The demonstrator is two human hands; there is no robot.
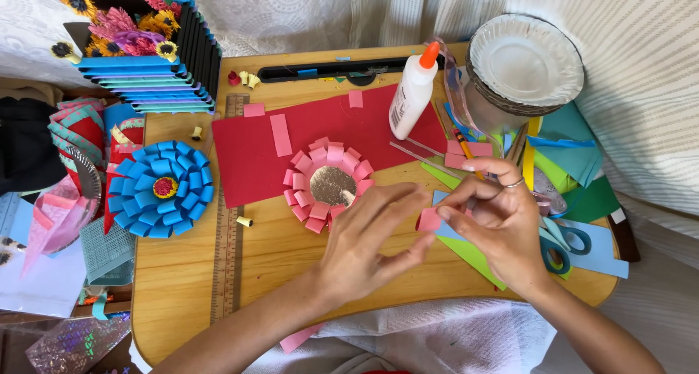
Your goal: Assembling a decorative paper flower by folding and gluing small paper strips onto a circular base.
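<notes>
Pink strip (428,219) is sitting pinched between fingertips of my left hand (364,246) and right hand (502,225), just right of the pink flower (329,184), near the red sheet (306,141) and glue (413,91).

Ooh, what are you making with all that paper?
A person's left hand and right hand together pinch a small pink paper strip folded into a loop. Beside them on the wooden tray table lies a half-made pink paper flower on a red sheet. A finished blue paper flower, a glue bottle and scissors sit nearby.
</notes>
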